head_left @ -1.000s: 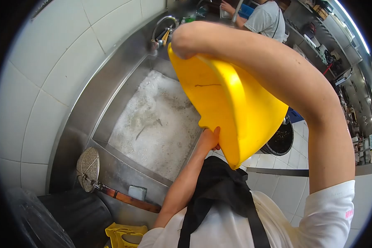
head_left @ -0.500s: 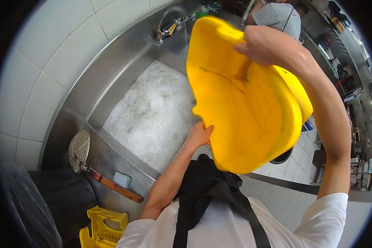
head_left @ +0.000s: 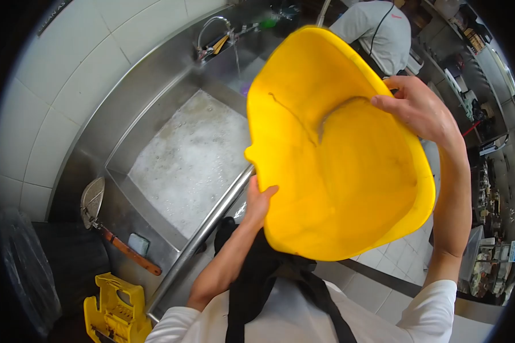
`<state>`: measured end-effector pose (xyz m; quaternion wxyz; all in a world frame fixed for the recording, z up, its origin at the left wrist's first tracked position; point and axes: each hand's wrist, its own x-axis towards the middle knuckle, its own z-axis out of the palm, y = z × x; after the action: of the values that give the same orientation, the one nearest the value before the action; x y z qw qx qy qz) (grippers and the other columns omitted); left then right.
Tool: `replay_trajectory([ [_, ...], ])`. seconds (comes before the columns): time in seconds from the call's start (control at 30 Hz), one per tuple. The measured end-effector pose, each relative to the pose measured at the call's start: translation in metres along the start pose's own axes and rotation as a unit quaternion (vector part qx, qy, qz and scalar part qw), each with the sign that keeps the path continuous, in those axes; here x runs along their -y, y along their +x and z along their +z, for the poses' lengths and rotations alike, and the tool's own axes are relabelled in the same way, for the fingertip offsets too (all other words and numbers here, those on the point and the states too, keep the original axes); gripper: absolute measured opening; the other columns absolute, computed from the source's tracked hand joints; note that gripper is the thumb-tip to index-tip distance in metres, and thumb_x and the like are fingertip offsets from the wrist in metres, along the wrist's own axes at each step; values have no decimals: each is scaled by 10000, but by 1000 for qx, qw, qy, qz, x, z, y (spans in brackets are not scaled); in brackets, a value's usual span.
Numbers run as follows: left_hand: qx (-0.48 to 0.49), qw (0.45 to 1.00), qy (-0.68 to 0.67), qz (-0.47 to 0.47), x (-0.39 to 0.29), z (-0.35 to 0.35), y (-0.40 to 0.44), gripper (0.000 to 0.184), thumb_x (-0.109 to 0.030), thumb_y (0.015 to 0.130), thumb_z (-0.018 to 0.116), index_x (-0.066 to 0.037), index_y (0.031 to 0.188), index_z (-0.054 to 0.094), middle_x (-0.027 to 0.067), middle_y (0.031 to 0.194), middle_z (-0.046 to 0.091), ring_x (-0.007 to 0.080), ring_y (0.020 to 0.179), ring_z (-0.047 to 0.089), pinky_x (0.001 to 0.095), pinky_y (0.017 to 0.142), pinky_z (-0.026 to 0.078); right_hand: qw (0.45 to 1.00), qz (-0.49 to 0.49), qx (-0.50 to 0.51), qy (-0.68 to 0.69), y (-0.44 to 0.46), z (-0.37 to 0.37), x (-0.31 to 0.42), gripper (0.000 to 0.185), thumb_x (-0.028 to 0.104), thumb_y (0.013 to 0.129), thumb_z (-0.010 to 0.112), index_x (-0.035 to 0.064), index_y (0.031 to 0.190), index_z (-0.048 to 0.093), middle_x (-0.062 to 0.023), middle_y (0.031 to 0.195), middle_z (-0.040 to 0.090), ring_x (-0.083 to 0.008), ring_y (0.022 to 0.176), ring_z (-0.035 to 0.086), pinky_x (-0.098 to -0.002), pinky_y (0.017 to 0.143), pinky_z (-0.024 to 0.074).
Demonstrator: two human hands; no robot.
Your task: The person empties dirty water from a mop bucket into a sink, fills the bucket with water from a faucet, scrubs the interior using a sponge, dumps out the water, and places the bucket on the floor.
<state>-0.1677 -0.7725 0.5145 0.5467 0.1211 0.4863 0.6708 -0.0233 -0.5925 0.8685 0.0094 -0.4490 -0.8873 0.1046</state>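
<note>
A large yellow bucket (head_left: 366,171) is tilted with its open mouth facing me, and its inside shows dark streaks. My left hand (head_left: 260,201) grips its lower left rim, thumb on the inside. On the upper right rim, my right hand (head_left: 415,106) is closed with the thumb inside and the fingers behind the wall. Left of the bucket lies a steel sink basin (head_left: 120,150) holding foamy water (head_left: 191,157).
Water runs from a faucet (head_left: 214,40) at the back. A strainer (head_left: 92,200) with a wooden handle and a sponge (head_left: 138,244) lie on the sink ledge. A yellow plastic frame (head_left: 117,306) is at the lower left. Another person (head_left: 380,34) bends over behind the bucket.
The bucket has turned so its mouth faces me more fully. My right hand has moved right and down with its rim, and my left hand slightly left and down. The other person bends lower.
</note>
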Motion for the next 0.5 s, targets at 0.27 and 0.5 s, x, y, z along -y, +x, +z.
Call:
replay_trajectory([
  [0.27, 76, 972, -221, -18, -45, 17, -59, 752, 56, 791, 487, -98, 1495, 272, 162, 1383, 482, 338, 1275, 503, 479, 1043, 465, 996, -73, -50, 21, -3, -46, 23, 416, 317, 883, 681, -33, 1108, 681, -147, 892, 691, -194, 831, 669, -308, 776, 518],
  [0.5, 160, 938, -305, 33, -103, -17, -99, 635, -13, 775, 543, -6, 1392, 393, 158, 1271, 561, 304, 1163, 580, 416, 1020, 479, 986, -155, -42, 47, -7, -108, 91, 355, 284, 891, 655, 15, 1123, 635, -88, 931, 675, -143, 777, 657, -256, 716, 523],
])
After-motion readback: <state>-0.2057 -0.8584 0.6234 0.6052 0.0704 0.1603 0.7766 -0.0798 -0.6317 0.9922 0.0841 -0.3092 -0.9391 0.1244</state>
